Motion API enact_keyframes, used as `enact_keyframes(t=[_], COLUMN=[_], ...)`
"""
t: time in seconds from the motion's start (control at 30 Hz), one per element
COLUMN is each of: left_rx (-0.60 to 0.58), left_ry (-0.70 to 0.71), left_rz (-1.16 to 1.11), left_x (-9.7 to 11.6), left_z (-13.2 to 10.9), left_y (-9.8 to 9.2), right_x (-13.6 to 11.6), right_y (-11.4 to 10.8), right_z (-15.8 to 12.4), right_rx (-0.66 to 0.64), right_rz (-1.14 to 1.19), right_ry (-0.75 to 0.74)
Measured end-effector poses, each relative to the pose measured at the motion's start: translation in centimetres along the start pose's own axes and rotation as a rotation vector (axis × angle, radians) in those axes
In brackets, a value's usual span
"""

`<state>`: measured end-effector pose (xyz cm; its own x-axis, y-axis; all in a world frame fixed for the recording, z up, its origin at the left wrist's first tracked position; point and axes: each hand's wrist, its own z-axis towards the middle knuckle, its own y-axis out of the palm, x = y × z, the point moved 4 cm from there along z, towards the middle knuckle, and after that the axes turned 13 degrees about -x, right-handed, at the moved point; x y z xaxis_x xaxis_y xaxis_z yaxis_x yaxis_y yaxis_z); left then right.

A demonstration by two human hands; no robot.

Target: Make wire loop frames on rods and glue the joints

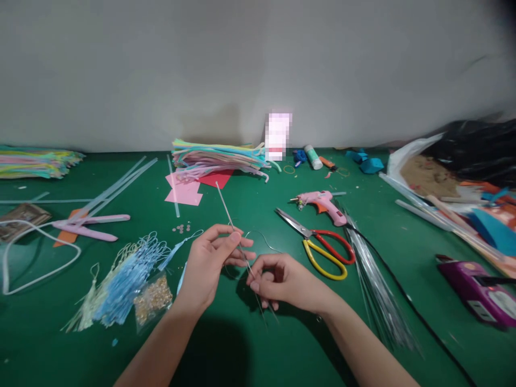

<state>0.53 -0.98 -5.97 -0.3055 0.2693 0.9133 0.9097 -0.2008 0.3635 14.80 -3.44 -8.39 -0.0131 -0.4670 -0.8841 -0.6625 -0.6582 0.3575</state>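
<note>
A thin pale wire stem (224, 202) with a small light tip slants between my two hands over the table. My left hand (213, 258) pinches its middle between thumb and forefinger, the other fingers spread behind it. Lower down, my right hand (278, 282) has thumb and fingertips closed round the same stem, and fine wire ends stick out below. A loose curved wire (264, 235) loops behind the fingers. To the right of my hands lie scissors (312, 233) with one red and one yellow handle, their blades apart. A fan of loose grey wires (373, 290) is farther right.
Light-blue tassels (129, 285) and a bag of gold beads (153, 302) lie left. Pink pliers-like tool (92, 226), pink paper (184, 193) and a pipe-cleaner bundle (217, 160) sit beyond. At right are a pink glue gun (322, 201), its black cord (387, 260) and a purple device (475, 290).
</note>
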Motion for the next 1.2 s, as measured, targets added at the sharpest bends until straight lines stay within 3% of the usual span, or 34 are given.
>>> enact_keyframes(t=[0.37,0.5,0.67,0.97,1.2], left_rx=[-0.121,-0.127,-0.143,-0.292,-0.202], left_ry=[-0.004,-0.003,-0.007,-0.094,-0.107], left_rz=[-0.087,-0.118,-0.135,-0.072,0.101], left_x=[0.2,0.4,0.4,0.1,0.2], left_z=[-0.3,-0.3,-0.4,-0.6,-0.5], left_y=[0.6,0.5,0.5,1.1,0.3], right_x=[0.8,1.2,1.4,1.5,0.9], right_y=[0.7,0.8,0.8,1.0,0.9], right_z=[0.0,0.0,0.4,0.5,0.5], right_rx=[-0.354,-0.42,-0.414,-0.358,-0.193], right_rz=[0.287,0.408,0.393,0.188,0.006], right_ry=[0.06,0.081,0.05,0.119,0.086])
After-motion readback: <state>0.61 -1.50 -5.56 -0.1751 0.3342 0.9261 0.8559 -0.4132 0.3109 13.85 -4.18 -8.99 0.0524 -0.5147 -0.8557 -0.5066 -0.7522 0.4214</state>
